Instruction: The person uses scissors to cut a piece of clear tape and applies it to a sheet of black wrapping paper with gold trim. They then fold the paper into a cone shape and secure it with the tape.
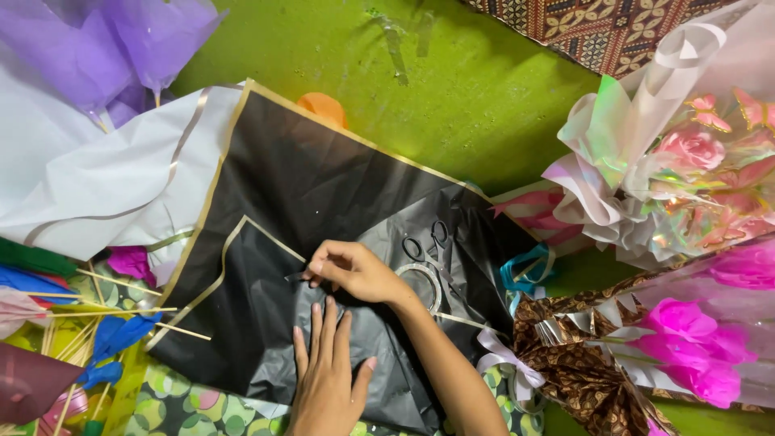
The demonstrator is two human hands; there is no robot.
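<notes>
A black wrapping sheet with a gold border [299, 178] lies spread on the green floor [452, 89]. A second, crinkled dark sheet [404, 355] lies over its lower right part. My left hand [323, 375] rests flat on the crinkled sheet, palm down with fingers pointing away from me. Just above it, my right hand [351, 270] pinches a folded edge of the black paper between thumb and fingers. A pair of scissors [428, 238] and a roll of clear tape [421, 284] show through the dark sheet just right of my right hand.
White gold-edged sheets [89, 178] and purple tissue [121, 48] lie at the left. Wooden skewers [89, 311] with blue and green paper sit at lower left. Wrapped pink flower bouquets [686, 161] and a batik-wrapped one [597, 363] crowd the right. An orange object [323, 105] peeks out behind the black sheet.
</notes>
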